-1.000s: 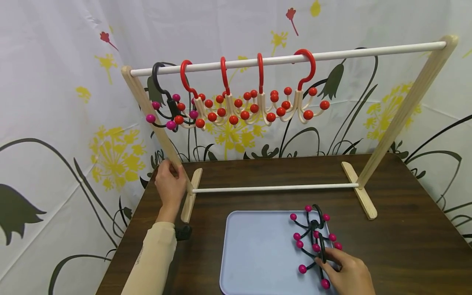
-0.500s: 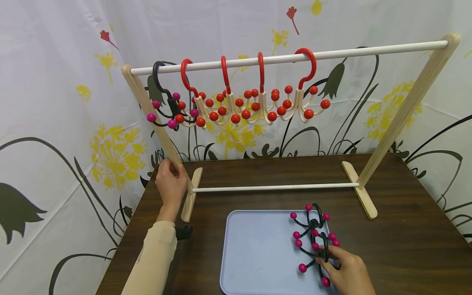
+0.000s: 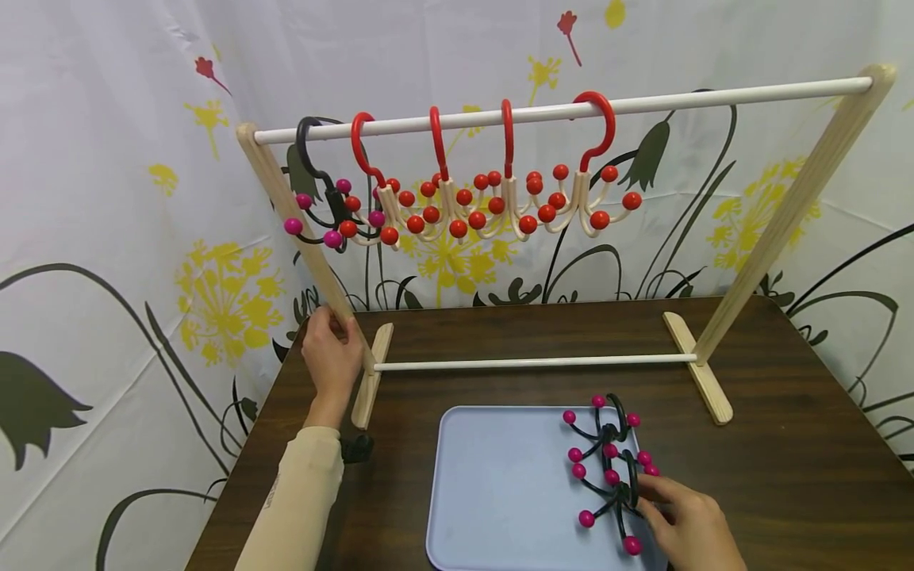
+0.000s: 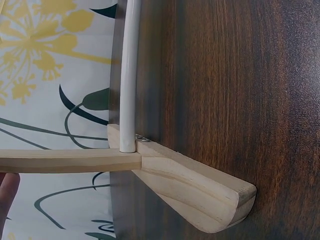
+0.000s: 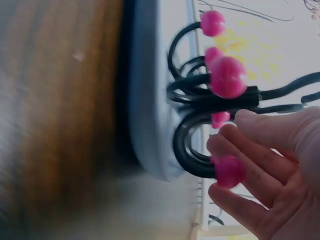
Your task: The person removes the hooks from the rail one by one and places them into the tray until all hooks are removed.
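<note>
My left hand (image 3: pixel 332 355) grips the left wooden post (image 3: pixel 314 258) of a hanging rack; in the left wrist view only a finger (image 4: pixel 7 192) shows beside the post. My right hand (image 3: pixel 691 519) is at the right side of the nearer black claw hanger (image 3: pixel 618 493) with magenta ball tips, its fingers loosely spread. In the right wrist view thumb and fingers stand apart around the hanger's side, close to its stem; contact is hard to tell. Behind it another black claw hanger (image 3: pixel 607 432) stands on the blue-grey tray (image 3: pixel 500 484).
From the white top rod (image 3: pixel 678 105) hang one black claw hanger (image 3: pixel 336 208) and several red-hooked cream ones with red balls. A white lower rod (image 3: pixel 528 364) joins the wooden feet, the right foot (image 3: pixel 703 381) among them. A floral curtain hangs behind the dark table (image 3: pixel 800 460).
My right hand has loosened from the nearer black claw hanger and drawn slightly right. That hanger now stands on the tray beside the other. My left hand has stayed on the post.
</note>
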The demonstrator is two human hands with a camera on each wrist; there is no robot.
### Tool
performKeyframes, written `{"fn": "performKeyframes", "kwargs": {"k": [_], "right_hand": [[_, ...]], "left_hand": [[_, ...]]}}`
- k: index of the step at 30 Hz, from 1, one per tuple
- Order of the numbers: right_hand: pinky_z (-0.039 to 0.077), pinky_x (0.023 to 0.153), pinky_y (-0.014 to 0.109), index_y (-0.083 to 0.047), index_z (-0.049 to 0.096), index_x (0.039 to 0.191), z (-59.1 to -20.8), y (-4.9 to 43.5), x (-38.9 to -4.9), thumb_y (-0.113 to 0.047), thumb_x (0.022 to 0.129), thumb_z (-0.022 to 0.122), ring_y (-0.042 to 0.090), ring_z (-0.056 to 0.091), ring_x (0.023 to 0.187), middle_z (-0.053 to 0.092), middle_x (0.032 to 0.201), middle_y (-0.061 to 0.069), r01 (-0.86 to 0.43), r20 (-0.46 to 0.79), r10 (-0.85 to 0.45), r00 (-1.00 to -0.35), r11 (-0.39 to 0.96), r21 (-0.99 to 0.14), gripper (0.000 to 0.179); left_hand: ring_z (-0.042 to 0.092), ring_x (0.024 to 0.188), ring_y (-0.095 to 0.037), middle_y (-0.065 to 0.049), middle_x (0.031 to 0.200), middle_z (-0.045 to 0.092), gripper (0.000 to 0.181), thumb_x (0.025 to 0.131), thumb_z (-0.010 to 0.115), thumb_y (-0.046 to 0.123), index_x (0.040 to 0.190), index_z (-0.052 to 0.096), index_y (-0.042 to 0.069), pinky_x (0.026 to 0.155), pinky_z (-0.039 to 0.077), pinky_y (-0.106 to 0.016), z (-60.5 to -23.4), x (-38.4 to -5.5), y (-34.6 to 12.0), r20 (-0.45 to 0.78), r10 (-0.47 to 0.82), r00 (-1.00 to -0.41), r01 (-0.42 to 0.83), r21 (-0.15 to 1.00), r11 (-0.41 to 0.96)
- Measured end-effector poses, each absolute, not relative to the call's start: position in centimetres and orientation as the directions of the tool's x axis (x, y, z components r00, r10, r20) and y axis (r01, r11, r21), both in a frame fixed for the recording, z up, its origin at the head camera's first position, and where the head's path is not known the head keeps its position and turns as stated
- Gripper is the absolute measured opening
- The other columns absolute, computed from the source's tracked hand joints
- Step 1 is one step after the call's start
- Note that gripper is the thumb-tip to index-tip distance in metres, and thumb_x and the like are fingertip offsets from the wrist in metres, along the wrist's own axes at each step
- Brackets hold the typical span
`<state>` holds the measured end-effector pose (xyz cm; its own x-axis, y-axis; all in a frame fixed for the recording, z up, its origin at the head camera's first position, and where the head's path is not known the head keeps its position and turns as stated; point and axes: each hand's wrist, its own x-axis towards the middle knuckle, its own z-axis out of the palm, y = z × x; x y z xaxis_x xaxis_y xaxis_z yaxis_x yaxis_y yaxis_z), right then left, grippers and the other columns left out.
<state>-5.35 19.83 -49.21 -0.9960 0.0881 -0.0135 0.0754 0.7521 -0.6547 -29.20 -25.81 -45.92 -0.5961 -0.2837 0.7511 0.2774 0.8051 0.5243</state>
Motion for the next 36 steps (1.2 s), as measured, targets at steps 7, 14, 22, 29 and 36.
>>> {"fn": "performKeyframes", "kwargs": {"k": [7,14,22,29,36], "right_hand": [[0.054,0.078,0.048,-0.008,0.075,0.100,-47.1,20.8,-5.3,-0.008,0.079,0.080,0.023,0.071,0.086,0.074,0.093,0.001,-0.036,0.170,0.092,-0.981,0.778,-0.628,0.022],[0.049,0.072,0.013,-0.012,0.076,0.098,-44.0,21.9,-6.1,-0.007,0.077,0.082,0.019,0.070,0.079,0.074,0.090,-0.001,-0.163,0.367,0.074,-0.927,0.803,-0.574,0.023],[0.039,0.077,0.004,-0.010,0.076,0.100,-39.6,22.6,-8.9,0.000,0.072,0.083,-0.002,0.065,0.085,0.074,0.091,-0.002,-0.425,0.611,-0.050,-0.790,0.764,-0.486,0.031],[0.041,0.074,0.008,-0.008,0.074,0.108,-34.6,22.6,-12.6,0.000,0.076,0.080,-0.009,0.059,0.092,0.074,0.098,0.002,-0.516,0.700,-0.058,-0.712,0.720,-0.464,0.034],[0.045,0.086,0.013,-0.004,0.072,0.113,-30.1,23.0,-17.2,-0.002,0.082,0.076,-0.003,0.062,0.096,0.072,0.106,0.009,-0.548,0.733,0.023,-0.680,0.649,-0.528,0.032]], "left_hand": [[0.057,0.068,-0.033,-0.014,0.079,0.056,0.016,0.083,0.068,0.010,0.090,0.057,0.001,0.062,0.043,-0.053,-46.0,-29.3,-25.8,0.747,-0.285,-0.601,0.270,0.526,0.807],[0.057,0.068,-0.033,-0.015,0.078,0.056,0.016,0.083,0.068,0.010,0.090,0.057,0.000,0.062,0.043,-0.053,-46.0,-29.3,-25.8,0.750,-0.283,-0.598,0.274,0.523,0.807],[0.057,0.068,-0.034,-0.015,0.078,0.056,0.016,0.083,0.067,0.010,0.090,0.057,0.000,0.063,0.044,-0.053,-45.6,-29.0,-25.7,0.751,-0.281,-0.598,0.276,0.522,0.807],[0.058,0.069,-0.034,-0.015,0.079,0.056,0.016,0.083,0.066,0.010,0.091,0.058,0.000,0.063,0.044,-0.052,-45.4,-28.8,-25.7,0.747,-0.281,-0.603,0.275,0.525,0.806],[0.059,0.067,-0.032,-0.015,0.078,0.057,0.015,0.083,0.066,0.012,0.090,0.057,0.001,0.061,0.045,-0.051,-45.5,-28.9,-25.7,0.757,-0.272,-0.594,0.288,0.516,0.807]]}}
